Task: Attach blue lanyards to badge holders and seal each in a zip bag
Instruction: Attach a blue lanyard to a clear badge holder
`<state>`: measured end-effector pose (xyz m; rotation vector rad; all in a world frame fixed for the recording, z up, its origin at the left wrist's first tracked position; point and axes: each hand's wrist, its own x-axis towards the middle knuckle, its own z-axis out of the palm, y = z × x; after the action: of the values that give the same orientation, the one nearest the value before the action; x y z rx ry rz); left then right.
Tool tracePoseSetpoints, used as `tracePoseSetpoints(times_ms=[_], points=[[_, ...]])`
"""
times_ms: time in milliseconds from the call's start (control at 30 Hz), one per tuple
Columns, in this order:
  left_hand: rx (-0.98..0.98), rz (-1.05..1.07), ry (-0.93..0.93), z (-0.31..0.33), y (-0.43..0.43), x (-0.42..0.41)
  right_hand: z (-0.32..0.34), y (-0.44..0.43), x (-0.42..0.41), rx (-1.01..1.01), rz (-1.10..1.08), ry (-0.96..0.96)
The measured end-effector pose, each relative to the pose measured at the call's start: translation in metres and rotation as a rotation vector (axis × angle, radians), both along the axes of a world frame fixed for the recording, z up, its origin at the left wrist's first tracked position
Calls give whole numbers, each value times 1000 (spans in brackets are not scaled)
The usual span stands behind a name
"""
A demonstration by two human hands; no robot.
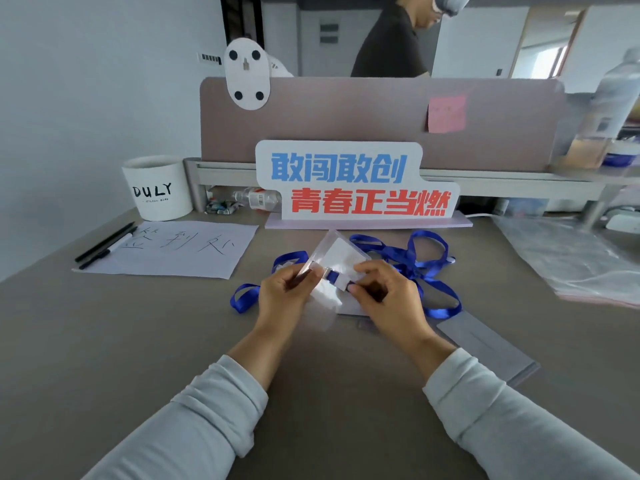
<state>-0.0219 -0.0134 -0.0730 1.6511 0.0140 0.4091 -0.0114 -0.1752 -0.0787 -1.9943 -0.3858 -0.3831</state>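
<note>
Mid-frame, the left hand (pixel 287 294) pinches the holder (pixel 341 254) steady while the right hand (pixel 386 294) pinches the clip (pixel 337 277), best fed in squarely.

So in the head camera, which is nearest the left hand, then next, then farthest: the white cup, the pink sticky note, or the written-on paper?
1. Written-on paper, on the desk left of the left hand.
2. White cup, back left.
3. Pink sticky note, on the partition, back right.

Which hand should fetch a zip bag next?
Probably right. The zip bags lie on the side of the right hand, which pinches the lanyard clip; the left hand grips the badge holder.
</note>
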Motion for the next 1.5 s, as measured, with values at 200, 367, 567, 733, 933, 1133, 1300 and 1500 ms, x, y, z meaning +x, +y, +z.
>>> tracePoseSetpoints(times_ms=[200,367,567,733,933,1133,1300,1500], points=[[-135,-90,28,6,0,-1,2,-19,1,-149,63,49],[-55,-424,144,13,22,2,8,-33,6,-308,137,-6],[353,-698,250,31,20,5,13,-32,18,-746,204,-221],[631,-806,295,49,10,10,22,-41,18,-634,96,-219],[664,-855,380,40,4,15,17,-49,17,-274,78,214],[656,-839,417,34,2,17,24,-45,15,-52,276,360],[670,-828,480,33,-5,17,29,-37,16,210,239,434],[737,-724,533,28,-14,20,43,-20,11,267,237,350]])
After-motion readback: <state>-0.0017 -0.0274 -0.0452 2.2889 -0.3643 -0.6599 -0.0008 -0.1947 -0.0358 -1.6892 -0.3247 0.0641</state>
